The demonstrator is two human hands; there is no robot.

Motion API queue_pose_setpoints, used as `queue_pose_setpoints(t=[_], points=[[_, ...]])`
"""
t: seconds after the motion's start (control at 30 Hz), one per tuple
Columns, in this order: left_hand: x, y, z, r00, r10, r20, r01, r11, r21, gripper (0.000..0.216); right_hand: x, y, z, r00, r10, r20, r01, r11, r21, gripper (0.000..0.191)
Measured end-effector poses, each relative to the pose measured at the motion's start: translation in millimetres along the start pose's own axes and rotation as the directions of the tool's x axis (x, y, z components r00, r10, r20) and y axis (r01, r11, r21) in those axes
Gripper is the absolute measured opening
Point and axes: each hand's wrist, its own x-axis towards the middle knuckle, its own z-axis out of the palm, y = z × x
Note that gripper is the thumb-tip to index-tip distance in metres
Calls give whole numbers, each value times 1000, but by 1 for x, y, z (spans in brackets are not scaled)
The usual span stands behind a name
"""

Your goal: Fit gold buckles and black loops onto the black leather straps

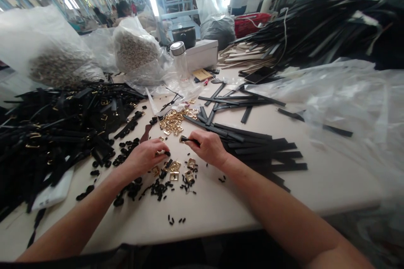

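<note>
My right hand is closed around a black strap, which has a gold buckle at its end. Opposite it, the fingers of my left hand pinch a small black piece; its exact shape is partly hidden. Between and below the hands lie a few loose gold buckles and many tiny black tube-like bits. Just beyond the hands is a heap of gold buckles. Rolled black loops are scattered near my left wrist.
Black strips fan out on the right of the white table. A tangled pile of buckled black straps covers the left. Behind stand a glass bottle, a white box and filled plastic bags; clear plastic sheeting spreads right.
</note>
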Motion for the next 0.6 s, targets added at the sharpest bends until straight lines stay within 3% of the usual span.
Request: queue_pose_setpoints(t=[0.2,0.33,0.47,0.6], points=[[0,3,11,987,140,-73,-132,985,111,14,-1,1,3,999,-5,43,5,1000,-10,18],[1,8,10,986,152,-62,-144,983,113,14,0,0,3,995,5,100,-3,1000,-27,17],[5,12,8,997,51,-60,-48,997,56,9,0,-1,4,992,22,123,-19,1000,-20,16],[6,12,10,978,-190,-84,157,942,-296,5,0,-1,3,994,15,112,-15,1000,3,15]])
